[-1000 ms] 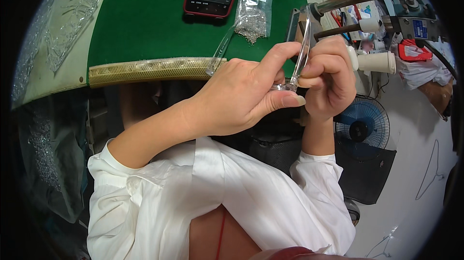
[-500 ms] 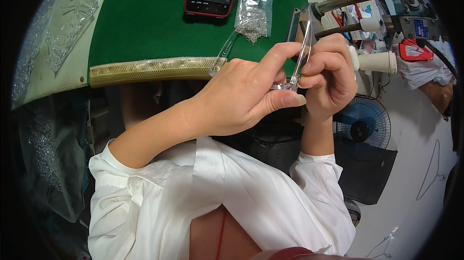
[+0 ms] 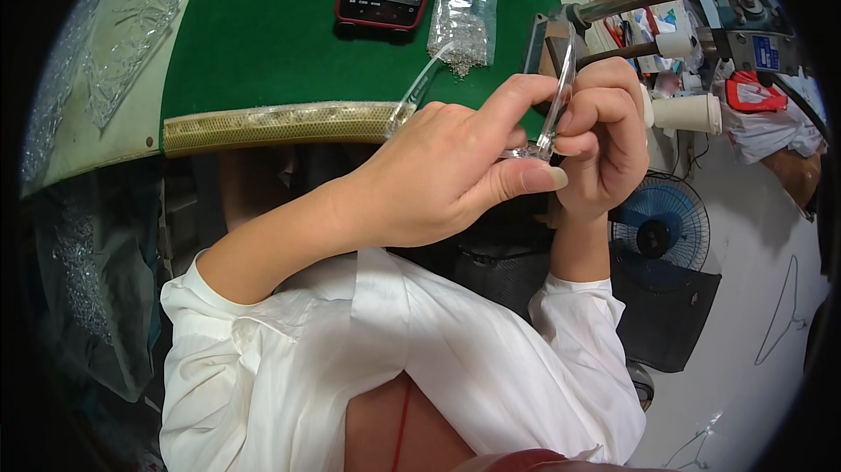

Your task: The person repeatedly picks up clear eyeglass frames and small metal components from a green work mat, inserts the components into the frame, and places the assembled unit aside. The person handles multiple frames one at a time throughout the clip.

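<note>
A clear plastic eyeglass frame (image 3: 420, 85) is held up in front of the table's near edge. My left hand (image 3: 442, 174) is closed around its front, with the thumb stretched along the near side. One temple arm sticks out beyond my left knuckles, while the other rises steeply between my hands. My right hand (image 3: 609, 134) has its fingers curled, pinching beside the hinge end of that raised arm. Whether a tiny part is between those fingertips cannot be made out. Most of the frame's front is hidden by my left hand.
On the green mat (image 3: 254, 51) lie a red-cased phone (image 3: 382, 12) and a plastic bag (image 3: 464, 12) with small metal pieces spilling from it. More clear frames (image 3: 140, 42) lie to the left. A clamp-like machine (image 3: 745, 7) stands right, above a paper cup (image 3: 692, 113) and fan (image 3: 657, 227).
Both hands and the eyeglass frame have shifted slightly right. The raised temple arm has moved with them, and the grip looks the same. The picture on the phone has changed.
</note>
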A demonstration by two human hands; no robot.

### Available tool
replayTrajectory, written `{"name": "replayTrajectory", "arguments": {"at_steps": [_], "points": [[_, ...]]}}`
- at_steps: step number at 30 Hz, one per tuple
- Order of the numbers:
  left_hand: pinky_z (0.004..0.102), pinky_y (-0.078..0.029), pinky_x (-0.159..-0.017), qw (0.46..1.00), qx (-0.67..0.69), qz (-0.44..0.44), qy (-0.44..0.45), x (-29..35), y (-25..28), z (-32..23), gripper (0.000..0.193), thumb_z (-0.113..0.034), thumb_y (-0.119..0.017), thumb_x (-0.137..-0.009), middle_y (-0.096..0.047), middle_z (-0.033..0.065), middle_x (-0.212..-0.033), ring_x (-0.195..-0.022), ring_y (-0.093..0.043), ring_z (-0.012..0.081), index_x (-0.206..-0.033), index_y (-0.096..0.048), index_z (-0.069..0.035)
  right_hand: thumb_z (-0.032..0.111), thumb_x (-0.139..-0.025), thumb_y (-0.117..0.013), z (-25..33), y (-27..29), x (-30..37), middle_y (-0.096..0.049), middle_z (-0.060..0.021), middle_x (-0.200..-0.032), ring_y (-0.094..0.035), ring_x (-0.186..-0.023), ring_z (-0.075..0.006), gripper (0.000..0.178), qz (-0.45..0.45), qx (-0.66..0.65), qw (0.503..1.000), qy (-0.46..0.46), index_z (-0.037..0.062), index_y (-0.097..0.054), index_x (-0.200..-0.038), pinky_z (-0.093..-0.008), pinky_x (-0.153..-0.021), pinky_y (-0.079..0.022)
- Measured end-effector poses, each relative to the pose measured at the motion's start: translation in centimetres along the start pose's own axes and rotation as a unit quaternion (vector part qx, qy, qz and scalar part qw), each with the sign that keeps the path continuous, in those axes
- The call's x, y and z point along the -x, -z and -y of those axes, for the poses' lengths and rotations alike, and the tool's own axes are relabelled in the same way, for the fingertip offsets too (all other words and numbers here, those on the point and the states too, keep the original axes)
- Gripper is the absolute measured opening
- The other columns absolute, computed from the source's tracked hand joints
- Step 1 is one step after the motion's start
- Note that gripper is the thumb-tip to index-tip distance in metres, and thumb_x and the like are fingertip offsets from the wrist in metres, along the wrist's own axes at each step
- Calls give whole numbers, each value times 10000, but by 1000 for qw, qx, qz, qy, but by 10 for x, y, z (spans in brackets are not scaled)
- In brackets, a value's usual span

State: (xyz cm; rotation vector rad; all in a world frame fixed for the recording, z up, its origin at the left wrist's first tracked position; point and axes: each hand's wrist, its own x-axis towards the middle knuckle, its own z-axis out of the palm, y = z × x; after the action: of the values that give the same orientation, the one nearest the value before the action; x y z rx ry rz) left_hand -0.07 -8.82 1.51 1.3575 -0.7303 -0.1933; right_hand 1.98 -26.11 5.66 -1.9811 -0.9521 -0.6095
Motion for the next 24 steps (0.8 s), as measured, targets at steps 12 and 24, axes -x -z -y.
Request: {"name": "replayTrajectory", "arguments": {"at_steps": [12,24], "points": [[306,-500,-653,995,-95,6,-10,1,5,4,598,-312,-569,-909,-659,136,-799,-716,-669,336,-1357,-303,-16,273,-721,-748,-5,2,1,-549,-58,-743,-503,-679,-158,290,10,-24,1000,-6,18,-611,-736,-241,-585,-383],[279,-500,-657,999,5,18,29,0,5,4,687,-497,-502,-921,-657,82,-766,-702,-679,203,-1362,-298,-11,337,-789,-706,-6,-6,4,-530,-61,-735,-488,-678,-152,349,-23,-39,999,9,10,-594,-738,-240,-580,-380]]}}
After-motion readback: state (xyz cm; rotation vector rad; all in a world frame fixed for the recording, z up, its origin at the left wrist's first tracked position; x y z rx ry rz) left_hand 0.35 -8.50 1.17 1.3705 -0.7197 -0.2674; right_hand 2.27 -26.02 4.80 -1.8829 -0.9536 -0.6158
